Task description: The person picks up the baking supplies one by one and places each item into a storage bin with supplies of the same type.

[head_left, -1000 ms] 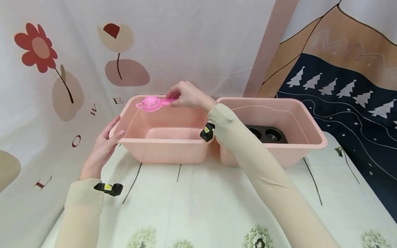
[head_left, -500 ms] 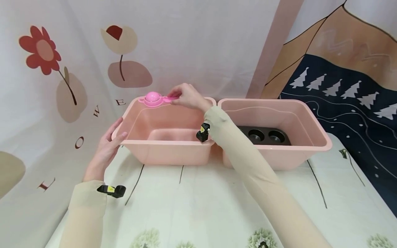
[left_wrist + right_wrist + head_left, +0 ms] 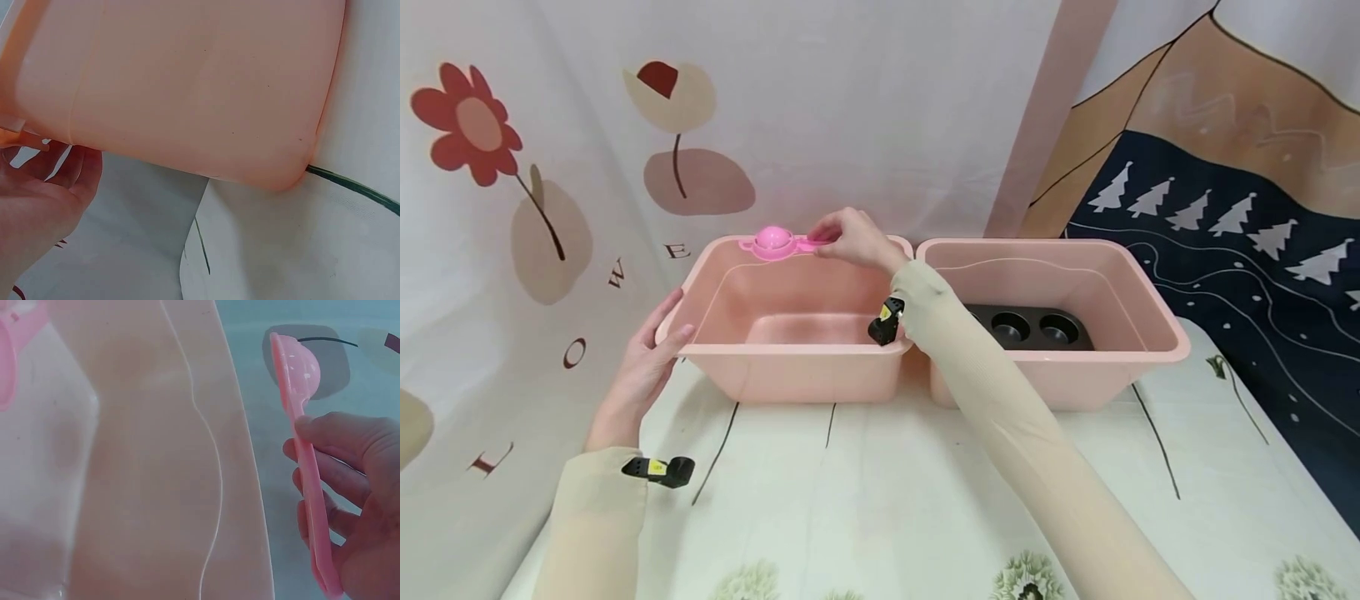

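Note:
My right hand (image 3: 856,240) pinches the handle of a pink egg separator (image 3: 773,240) over the back rim of the left pink bin (image 3: 797,373). Its rounded cup points left, and a small tab sticks out at the far end. In the right wrist view the thumb lies on one side of the egg separator's handle (image 3: 307,464) and the fingers on the other. My left hand (image 3: 638,362) grips the bin's left front corner, thumb on the rim. In the left wrist view its fingers (image 3: 87,172) touch the outside of the bin wall (image 3: 187,94).
A second pink bin (image 3: 1030,379) stands close on the right, with a dark muffin pan (image 3: 1037,327) inside. Another pink piece (image 3: 9,359) shows partly inside the left bin in the right wrist view. A printed cloth (image 3: 850,492) covers the table; curtains hang behind.
The egg separator has risen slightly toward the back rim and tipped, so its domed cup shows more. My left hand keeps its grip on the bin. The head view has shifted a little.

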The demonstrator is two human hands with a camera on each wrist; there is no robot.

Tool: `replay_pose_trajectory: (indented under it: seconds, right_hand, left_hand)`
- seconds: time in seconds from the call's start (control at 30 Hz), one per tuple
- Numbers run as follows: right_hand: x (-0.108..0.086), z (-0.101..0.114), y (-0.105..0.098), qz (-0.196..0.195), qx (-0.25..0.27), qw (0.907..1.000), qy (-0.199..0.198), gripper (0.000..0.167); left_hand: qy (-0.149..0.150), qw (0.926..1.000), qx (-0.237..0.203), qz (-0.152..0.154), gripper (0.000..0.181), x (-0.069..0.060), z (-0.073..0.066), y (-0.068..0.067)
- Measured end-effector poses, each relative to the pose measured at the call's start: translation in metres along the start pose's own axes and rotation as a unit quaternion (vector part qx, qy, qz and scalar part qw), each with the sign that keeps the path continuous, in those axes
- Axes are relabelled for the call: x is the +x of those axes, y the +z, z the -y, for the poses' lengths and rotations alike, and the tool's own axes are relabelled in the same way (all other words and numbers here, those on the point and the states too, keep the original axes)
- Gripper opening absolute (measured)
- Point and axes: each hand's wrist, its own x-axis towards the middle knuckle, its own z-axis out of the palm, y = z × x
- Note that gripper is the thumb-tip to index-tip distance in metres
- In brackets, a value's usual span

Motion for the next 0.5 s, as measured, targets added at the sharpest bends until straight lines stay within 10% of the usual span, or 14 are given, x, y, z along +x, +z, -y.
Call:
replay_pose_trajectory:
  seconds: [0.5]
  right_hand:
    - [-0.001,-0.014,0.013,0.033,-0.017,0.9993,-0.001,0.023]
  left_hand:
    - [0.017,0.9983,-0.052,0.017,0.063,0.003,0.005,-0.001]
